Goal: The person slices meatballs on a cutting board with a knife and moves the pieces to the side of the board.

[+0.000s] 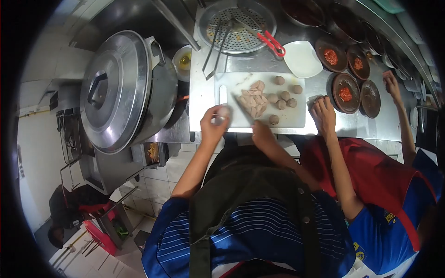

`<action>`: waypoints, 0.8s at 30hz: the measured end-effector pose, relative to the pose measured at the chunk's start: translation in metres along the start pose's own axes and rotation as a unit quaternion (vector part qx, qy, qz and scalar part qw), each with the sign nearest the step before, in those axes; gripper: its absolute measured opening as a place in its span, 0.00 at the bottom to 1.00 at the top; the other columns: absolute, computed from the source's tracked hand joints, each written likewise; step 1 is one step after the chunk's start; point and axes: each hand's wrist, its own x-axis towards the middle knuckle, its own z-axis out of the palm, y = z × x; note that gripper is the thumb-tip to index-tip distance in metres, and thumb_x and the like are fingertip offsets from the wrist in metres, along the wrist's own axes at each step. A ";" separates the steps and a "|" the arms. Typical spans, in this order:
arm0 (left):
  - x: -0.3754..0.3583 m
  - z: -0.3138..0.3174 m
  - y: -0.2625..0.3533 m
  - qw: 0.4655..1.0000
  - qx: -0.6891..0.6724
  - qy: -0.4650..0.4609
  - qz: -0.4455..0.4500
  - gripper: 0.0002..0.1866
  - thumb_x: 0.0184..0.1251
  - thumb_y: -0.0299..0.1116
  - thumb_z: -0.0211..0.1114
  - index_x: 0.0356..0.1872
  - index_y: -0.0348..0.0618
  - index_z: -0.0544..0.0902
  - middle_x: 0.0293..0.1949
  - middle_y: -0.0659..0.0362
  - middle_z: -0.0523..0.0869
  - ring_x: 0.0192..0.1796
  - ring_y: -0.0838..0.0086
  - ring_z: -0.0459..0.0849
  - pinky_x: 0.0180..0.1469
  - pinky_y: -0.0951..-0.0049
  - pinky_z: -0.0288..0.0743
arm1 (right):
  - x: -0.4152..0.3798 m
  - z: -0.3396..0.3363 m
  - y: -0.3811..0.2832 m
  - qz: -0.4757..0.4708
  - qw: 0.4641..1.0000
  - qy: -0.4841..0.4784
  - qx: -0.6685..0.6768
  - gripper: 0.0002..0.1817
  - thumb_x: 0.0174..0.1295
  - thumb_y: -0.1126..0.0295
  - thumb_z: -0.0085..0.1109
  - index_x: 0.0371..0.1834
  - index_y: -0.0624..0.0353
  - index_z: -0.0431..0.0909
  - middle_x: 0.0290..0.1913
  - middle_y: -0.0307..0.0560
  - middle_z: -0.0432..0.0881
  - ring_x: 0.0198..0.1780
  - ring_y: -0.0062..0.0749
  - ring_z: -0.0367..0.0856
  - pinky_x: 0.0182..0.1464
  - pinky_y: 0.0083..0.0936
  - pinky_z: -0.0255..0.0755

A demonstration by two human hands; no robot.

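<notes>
My right hand (263, 135) is closed round the handle of a knife (243, 104), its blade slanting up and left over the white cutting board (296, 121). Beside the blade lies a pile of sliced meatballs (254, 98). Several whole meatballs (281, 104) are scattered on the board's right half. At the board's left edge, my left hand (213, 126) has its fingers curled round a pale, roundish thing (224, 112), too blurred to name surely.
A big lidded pot (118, 92) stands left. Behind the board are a perforated tray (238, 28), red-handled tongs (271, 42) and a white plate (303, 59). Stone mortars (346, 92) with red paste sit right, near a co-worker's hand (323, 113). A bowl (184, 62) is beside the pot.
</notes>
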 end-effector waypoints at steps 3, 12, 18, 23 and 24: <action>0.002 0.024 0.006 0.999 -0.008 -0.052 0.012 0.17 0.46 0.23 0.68 0.41 0.38 0.80 0.37 0.53 0.82 0.36 0.69 0.80 0.39 0.74 0.74 | 0.004 -0.019 -0.006 0.088 0.996 -0.002 -0.034 0.10 0.61 0.71 0.45 0.32 0.69 0.71 0.30 0.68 0.76 0.36 0.62 0.76 0.40 0.48 0.67; 0.003 0.037 -0.011 0.992 -0.093 -0.021 -0.077 0.08 0.52 0.24 0.69 0.35 0.35 0.83 0.36 0.54 0.83 0.34 0.75 0.83 0.36 0.80 0.77 | -0.021 -0.055 -0.075 0.165 0.978 -0.111 -0.065 0.12 0.66 0.69 0.38 0.38 0.70 0.66 0.32 0.70 0.76 0.39 0.63 0.76 0.42 0.51 0.65; -0.002 0.042 -0.021 0.973 -0.181 0.001 -0.144 0.08 0.51 0.23 0.70 0.33 0.33 0.83 0.34 0.54 0.83 0.33 0.77 0.82 0.37 0.81 0.77 | -0.031 -0.056 -0.074 0.177 0.967 -0.146 -0.112 0.11 0.64 0.72 0.37 0.38 0.70 0.66 0.33 0.69 0.77 0.40 0.61 0.77 0.44 0.50 0.68; -0.004 0.042 -0.020 0.990 -0.118 0.003 -0.082 0.05 0.50 0.21 0.69 0.30 0.33 0.84 0.32 0.53 0.84 0.36 0.73 0.83 0.38 0.79 0.76 | -0.025 -0.025 -0.053 0.168 0.973 -0.096 -0.123 0.11 0.62 0.73 0.39 0.38 0.71 0.68 0.31 0.68 0.78 0.39 0.60 0.78 0.44 0.48 0.69; -0.005 0.042 -0.022 0.989 -0.119 0.000 -0.085 0.05 0.50 0.21 0.69 0.30 0.33 0.84 0.32 0.53 0.84 0.36 0.73 0.83 0.38 0.79 0.76 | -0.019 -0.019 -0.050 0.172 0.973 -0.096 -0.123 0.11 0.62 0.73 0.39 0.38 0.71 0.68 0.31 0.68 0.78 0.39 0.60 0.78 0.44 0.48 0.69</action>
